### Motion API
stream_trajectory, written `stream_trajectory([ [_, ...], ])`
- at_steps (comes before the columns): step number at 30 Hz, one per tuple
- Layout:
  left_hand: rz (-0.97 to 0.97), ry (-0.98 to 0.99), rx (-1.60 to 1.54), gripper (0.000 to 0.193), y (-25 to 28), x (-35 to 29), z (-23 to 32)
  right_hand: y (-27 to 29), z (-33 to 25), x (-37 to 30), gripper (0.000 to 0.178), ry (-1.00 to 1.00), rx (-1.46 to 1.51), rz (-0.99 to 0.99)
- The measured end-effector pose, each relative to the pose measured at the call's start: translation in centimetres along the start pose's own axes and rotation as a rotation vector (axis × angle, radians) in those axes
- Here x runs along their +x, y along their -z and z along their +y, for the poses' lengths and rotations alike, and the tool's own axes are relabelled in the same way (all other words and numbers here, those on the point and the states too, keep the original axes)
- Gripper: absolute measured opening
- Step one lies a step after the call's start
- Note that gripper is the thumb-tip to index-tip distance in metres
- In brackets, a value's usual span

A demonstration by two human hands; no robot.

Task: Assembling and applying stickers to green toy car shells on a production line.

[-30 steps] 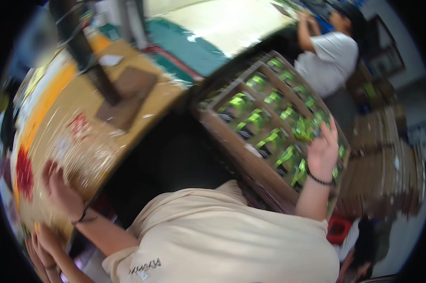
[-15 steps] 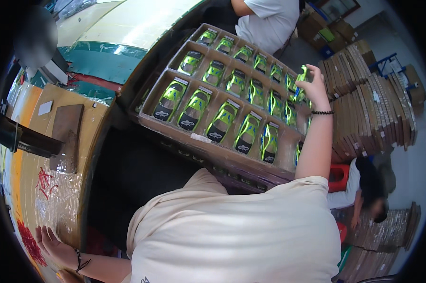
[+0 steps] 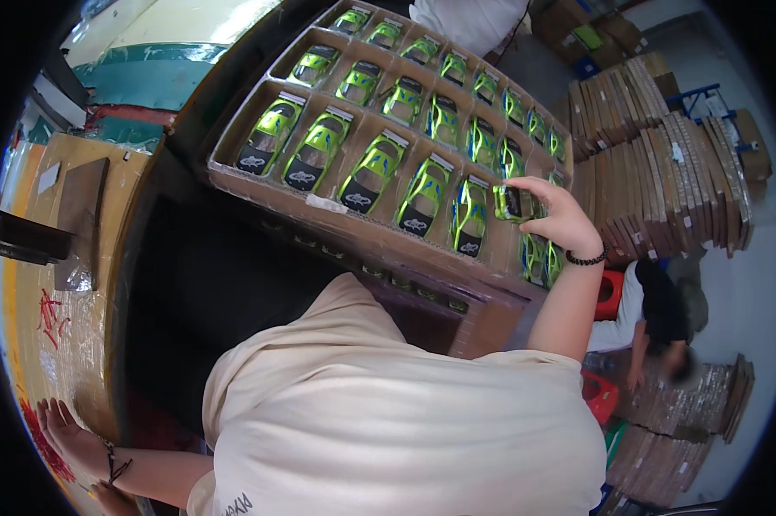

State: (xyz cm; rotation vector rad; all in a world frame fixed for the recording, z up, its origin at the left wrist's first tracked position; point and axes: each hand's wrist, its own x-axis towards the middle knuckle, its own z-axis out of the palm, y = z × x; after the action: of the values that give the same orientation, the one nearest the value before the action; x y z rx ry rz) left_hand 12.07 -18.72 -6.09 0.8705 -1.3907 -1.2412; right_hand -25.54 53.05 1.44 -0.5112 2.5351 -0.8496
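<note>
In a large brown divided carton (image 3: 336, 219) lie rows of green and black toy car bodies (image 3: 372, 172) with blue markings. My right hand (image 3: 561, 219) is closed around a green toy car body (image 3: 508, 203) by its ends, thumb on one side and fingers on the other. It hangs over the carton's right end, above other car bodies (image 3: 542, 260) in the nearest row. Far from the carton, my left hand (image 3: 74, 440) rests at the wrapped table's near end, holding nothing, with its fingers stretched out.
A wrapped tabletop (image 3: 82, 344) with a dark board (image 3: 82, 224) runs along the left. More car bodies show in a layer below the carton. Stacks of flat cardboard (image 3: 654, 181) stand at the right. One person (image 3: 663, 301) is beside red stools; another person's white shirt (image 3: 469, 21) is beyond the carton.
My right hand has come nearer from the far right side of the carton, with a green car body in its fingers. The view has shifted; my left hand stays on the table.
</note>
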Motion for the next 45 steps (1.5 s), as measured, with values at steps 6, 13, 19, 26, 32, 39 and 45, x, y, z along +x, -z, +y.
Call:
stream_trajectory([
  [6,0.012,0.019,-0.054,0.038,1.2,1.4,-1.2,-2.2,2.0,-1.3,0.067,0.075,-0.301,0.036],
  [13,0.025,0.04,-0.053,0.038,1.2,1.6,-1.5,-3.4,3.1,-2.6,0.07,0.036,-0.521,0.174],
  [19,0.03,0.071,-0.089,0.038,1.6,2.2,-1.8,-3.9,2.1,-3.4,0.066,0.061,-0.466,0.159],
  [26,0.044,0.061,-0.078,0.038,0.8,0.9,-1.3,-4.0,2.2,-3.7,0.055,0.154,-0.471,0.019],
  [32,0.021,0.109,-0.128,0.037,2.0,2.3,-2.4,-1.7,3.4,-4.1,0.031,-0.022,0.174,0.151],
  [39,-0.019,0.118,-0.197,0.037,4.1,4.2,-4.1,-3.2,3.9,-1.8,0.033,-0.041,-0.209,0.407],
  [45,-0.085,0.147,-0.204,0.039,5.2,4.7,-4.7,-4.9,5.5,-0.2,0.032,-0.038,-0.677,0.557],
])
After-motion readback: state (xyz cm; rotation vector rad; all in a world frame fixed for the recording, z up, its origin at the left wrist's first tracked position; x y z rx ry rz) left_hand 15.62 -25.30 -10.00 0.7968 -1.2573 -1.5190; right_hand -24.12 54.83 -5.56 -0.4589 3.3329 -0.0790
